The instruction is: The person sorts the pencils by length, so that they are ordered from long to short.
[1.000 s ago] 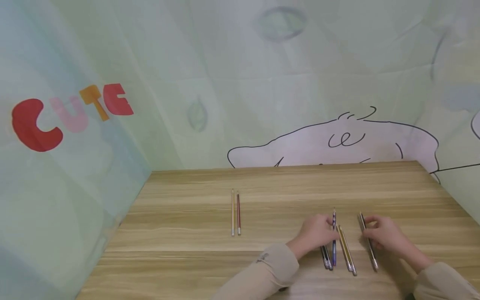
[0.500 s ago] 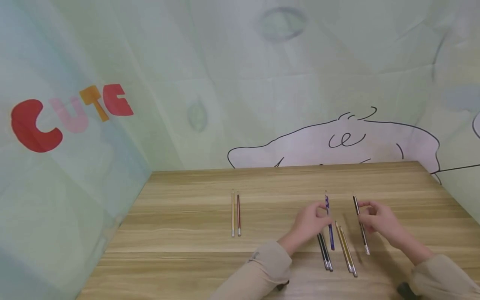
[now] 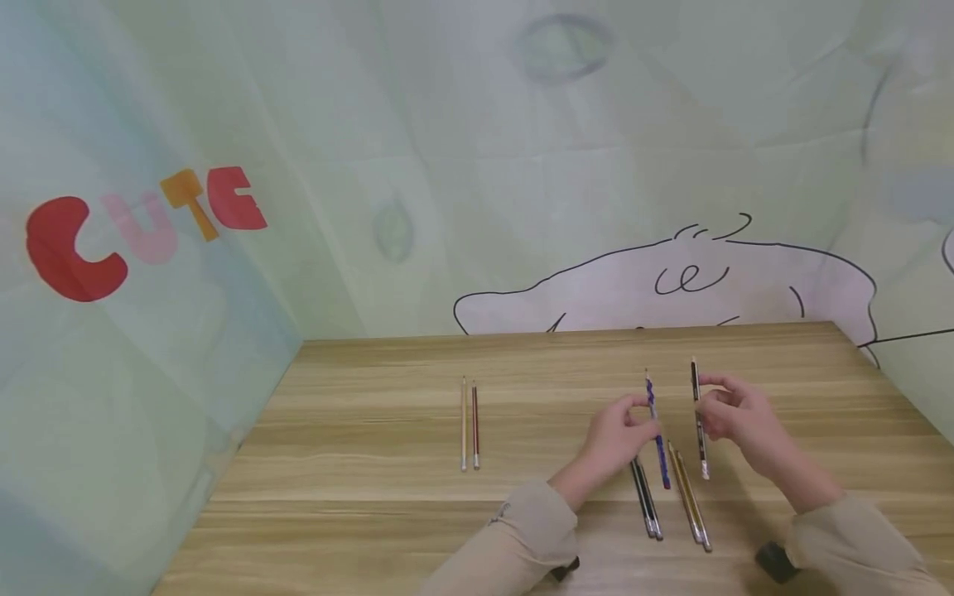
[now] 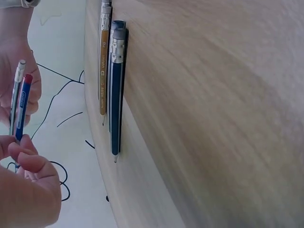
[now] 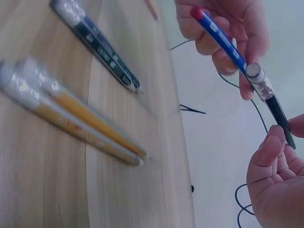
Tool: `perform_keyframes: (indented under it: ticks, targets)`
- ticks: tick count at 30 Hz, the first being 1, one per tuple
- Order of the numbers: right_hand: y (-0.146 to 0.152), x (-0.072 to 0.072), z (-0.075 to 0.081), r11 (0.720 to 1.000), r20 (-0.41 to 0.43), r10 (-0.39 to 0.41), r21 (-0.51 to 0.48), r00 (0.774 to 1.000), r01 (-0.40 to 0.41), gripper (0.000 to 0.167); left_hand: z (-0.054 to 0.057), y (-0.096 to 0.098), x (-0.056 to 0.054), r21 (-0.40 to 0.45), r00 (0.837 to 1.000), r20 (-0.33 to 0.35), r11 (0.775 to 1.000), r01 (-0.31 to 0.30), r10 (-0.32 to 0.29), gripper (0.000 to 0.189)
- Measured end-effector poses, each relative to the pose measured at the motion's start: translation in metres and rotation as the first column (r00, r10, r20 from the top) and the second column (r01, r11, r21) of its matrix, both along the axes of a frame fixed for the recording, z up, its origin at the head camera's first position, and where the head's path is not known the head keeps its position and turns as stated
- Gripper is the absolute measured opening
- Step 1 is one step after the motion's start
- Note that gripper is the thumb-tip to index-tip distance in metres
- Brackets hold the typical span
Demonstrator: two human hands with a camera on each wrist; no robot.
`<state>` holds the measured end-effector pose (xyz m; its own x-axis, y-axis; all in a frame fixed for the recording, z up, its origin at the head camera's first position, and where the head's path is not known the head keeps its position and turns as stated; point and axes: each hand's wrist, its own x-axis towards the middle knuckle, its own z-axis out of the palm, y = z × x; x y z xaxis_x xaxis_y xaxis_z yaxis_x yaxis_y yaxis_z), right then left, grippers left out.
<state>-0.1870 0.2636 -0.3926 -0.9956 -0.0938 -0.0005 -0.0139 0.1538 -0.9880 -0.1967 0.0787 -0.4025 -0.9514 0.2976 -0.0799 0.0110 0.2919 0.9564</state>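
Observation:
My left hand [image 3: 614, 432] pinches a blue patterned pencil [image 3: 660, 457] with a red end, tip pointing away. To its right, my right hand [image 3: 751, 426] pinches a black pencil [image 3: 700, 434] with a silver ferrule and white eraser. Both pencils are held above the table, close but apart in the head view. Below them, two dark pencils [image 3: 645, 501] lie side by side, and two yellow-brown pencils [image 3: 689, 501] lie just right of those. The right wrist view shows the blue pencil's red end [image 5: 197, 13] near the black pencil's eraser [image 5: 255, 71].
A yellow pencil [image 3: 464, 430] and a dark red pencil [image 3: 475, 430] lie parallel on the left part of the wooden table [image 3: 358, 497]. A printed cloth [image 3: 373, 165] hangs along the table's back and left edges.
Both hands have lifted their pencils and moved away from the body. The right hand has also shifted left, bringing the black pencil nearer the blue one and more upright in view.

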Motion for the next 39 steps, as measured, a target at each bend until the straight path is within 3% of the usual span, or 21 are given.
perform_keyframes:
  ticks: [19, 39]
  targets:
    - [-0.028, -0.001, -0.016, 0.992, 0.016, 0.094, -0.085, 0.995, -0.093, 0.029, -0.006, -0.010, -0.001, 0.042, 0.999, 0.033, 0.999, -0.016, 0.015, 0.036]
    - [-0.038, -0.001, -0.022, 0.995, 0.053, 0.092, -0.043, 0.994, -0.090, 0.030, -0.014, -0.015, -0.001, 0.019, 1.000, 0.030, 1.000, -0.008, 0.007, 0.037]
